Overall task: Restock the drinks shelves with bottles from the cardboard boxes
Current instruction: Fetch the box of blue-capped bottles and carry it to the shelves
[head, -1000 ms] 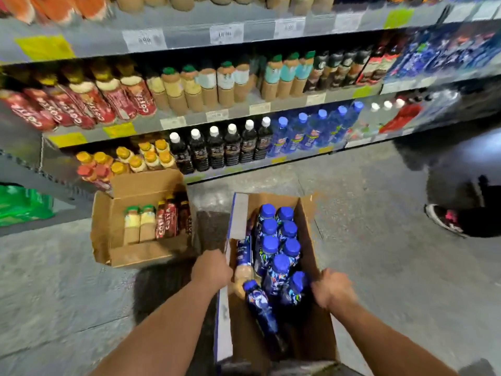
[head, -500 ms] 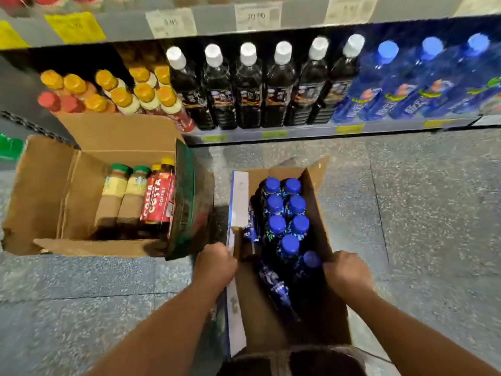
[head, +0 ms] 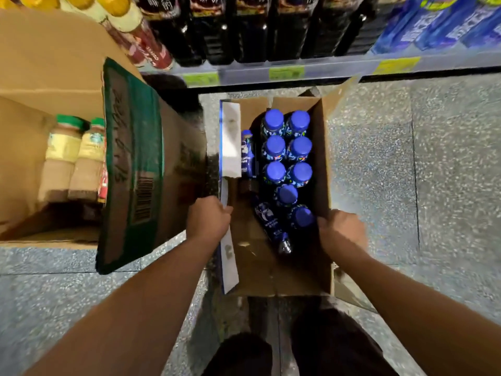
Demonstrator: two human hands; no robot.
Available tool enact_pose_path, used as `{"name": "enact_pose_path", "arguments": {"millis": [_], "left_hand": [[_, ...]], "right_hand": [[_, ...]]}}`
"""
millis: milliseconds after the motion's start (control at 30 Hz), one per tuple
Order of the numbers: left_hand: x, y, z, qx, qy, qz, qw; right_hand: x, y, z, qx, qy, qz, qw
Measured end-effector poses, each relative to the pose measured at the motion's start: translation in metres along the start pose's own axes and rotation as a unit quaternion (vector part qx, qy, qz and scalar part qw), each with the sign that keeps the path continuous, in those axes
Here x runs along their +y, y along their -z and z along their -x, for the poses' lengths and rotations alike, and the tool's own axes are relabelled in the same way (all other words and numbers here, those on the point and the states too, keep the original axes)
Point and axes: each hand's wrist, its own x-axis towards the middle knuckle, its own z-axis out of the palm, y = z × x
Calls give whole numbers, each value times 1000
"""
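While you stand over the cardboard box (head: 321, 158), both hands are clamped on it. Your left hand (head: 207, 219) curls its fingers over the white-and-blue left flap, and your right hand (head: 340, 230) hooks over the brown right wall, fingers tucked inside and out of sight. Nothing but cardboard is in either grip.

Between your 2 hands lies 1 tipped bottle (head: 271, 226), on its side on the box floor. Just inside your right fingers stands a blue-capped bottle (head: 302, 217), touching the wall you hold. Ahead of it, away from your grip, 7 more blue caps (head: 274, 146) stand upright, 1 alone and then 3 pairs, packed against that same right wall. Forward of your left knuckles, 1 more blue bottle (head: 248, 153) leans by the left flap; how it sits is hard to tell.

Out past your left hand, a second box (head: 54, 63) sits just beside yours, its green-printed flap (head: 130, 158) hanging open toward your wrist. Inside it, 2 green-capped bottles (head: 63, 147) stand together, with a red label (head: 102, 183) beside them.

Beyond the far end of your box runs the bottom shelf (head: 339, 70), close to the box's far flaps: dark bottles (head: 244, 28) straight ahead of your grip, blue shelf bottles (head: 439, 20) off past your right hand, yellow-capped ones (head: 113, 4) past your left. Speckled floor (head: 406, 158) lies outside your right hand.
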Motion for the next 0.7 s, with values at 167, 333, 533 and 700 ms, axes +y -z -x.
{"name": "enact_pose_path", "arguments": {"millis": [167,333,533,700], "left_hand": [[-15,-18,-9,-5,-11,-2,1000],[-8,-12,22,104,-56,39,992],[24,-30,40,12,-271,-60,961],[42,-53,8,-19,-304,-124,944]], "right_hand": [[3,-21,-2,-2,-6,-28,1000],[-4,-14,11,86,16,-146,985],[-17,-18,22,49,246,40,967],[-14,-32,7,90,347,251,899]]}}
